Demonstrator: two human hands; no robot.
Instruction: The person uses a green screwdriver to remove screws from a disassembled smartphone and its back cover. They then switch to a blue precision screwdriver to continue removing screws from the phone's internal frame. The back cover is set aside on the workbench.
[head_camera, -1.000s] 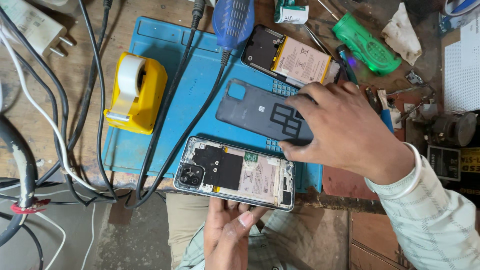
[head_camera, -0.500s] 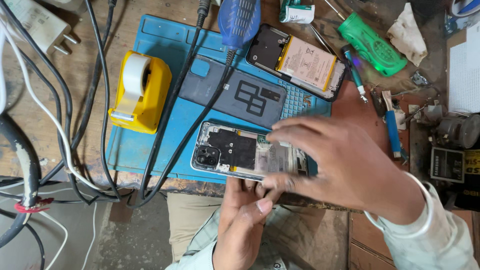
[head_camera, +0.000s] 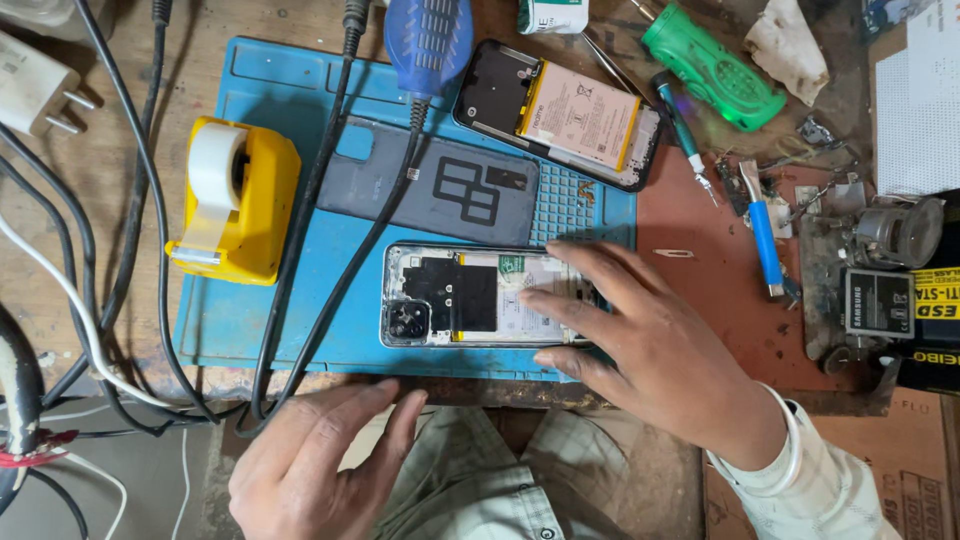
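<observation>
An opened phone (head_camera: 450, 295), its back removed and its dark boards and camera showing, lies flat on the blue work mat (head_camera: 250, 320). My right hand (head_camera: 660, 350) grips its right end, with fingers over the top edge and inner parts and the thumb at the lower edge. Below the bench edge, my left hand (head_camera: 320, 460) hovers over my lap with fingers apart, holding nothing. The phone's grey back cover (head_camera: 440, 190) lies inner side up on the mat just above the phone.
A second opened phone (head_camera: 560, 110) with a pale battery lies at the top. A yellow tape dispenser (head_camera: 235, 200) stands at the mat's left. Black cables (head_camera: 320, 230) cross the mat. A green tool (head_camera: 715, 65), blue-handled tweezers (head_camera: 765, 235) and small parts lie to the right.
My right hand left the grey back cover on the mat and took the opened phone. The phone moved up from the bench edge onto the mat. My left hand let go and dropped lower.
</observation>
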